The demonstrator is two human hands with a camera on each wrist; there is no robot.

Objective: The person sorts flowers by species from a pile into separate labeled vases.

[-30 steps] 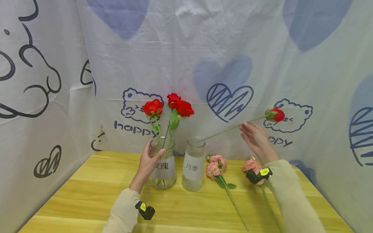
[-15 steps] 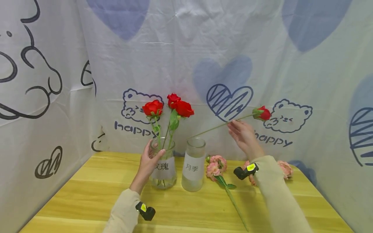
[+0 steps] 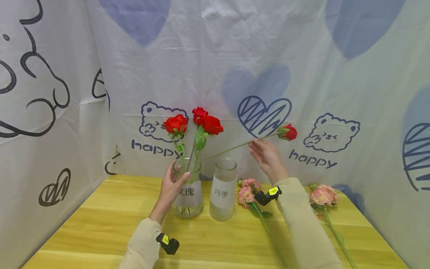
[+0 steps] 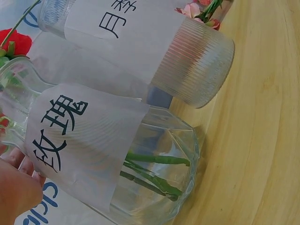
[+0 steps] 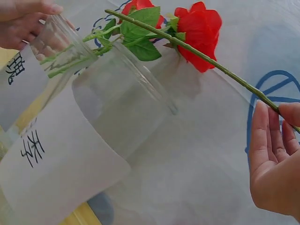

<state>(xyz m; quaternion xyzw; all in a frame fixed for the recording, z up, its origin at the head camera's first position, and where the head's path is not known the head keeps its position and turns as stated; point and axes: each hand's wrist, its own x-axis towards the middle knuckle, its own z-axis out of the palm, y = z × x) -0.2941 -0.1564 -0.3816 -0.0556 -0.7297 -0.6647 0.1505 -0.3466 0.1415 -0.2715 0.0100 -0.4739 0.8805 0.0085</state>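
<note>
My left hand [image 3: 173,188] grips the neck of a clear glass vase [image 4: 154,201] with a white label. Several red roses [image 3: 176,124] stand in it, their green stem ends [image 4: 157,180] showing through the glass near the bottom. My right hand [image 3: 267,157] pinches the stem of a single red rose [image 3: 287,132] between thumb and fingertips. This stem [image 5: 197,52] slants down to the left, its cut end close to the left vase's mouth in the head view. Below the stem stands a second labelled vase [image 3: 223,213], ribbed and without flowers.
Pink flowers [image 3: 246,196] lie on the wooden table [image 3: 100,224] right of the ribbed vase, partly behind the right forearm. More pink flowers [image 3: 323,195] lie farther right. A printed white cloth [image 3: 208,74] hangs close behind the vases.
My right hand has moved left with the rose, carrying the stem's end from over the ribbed vase to the left vase. The left hand stays on its vase.
</note>
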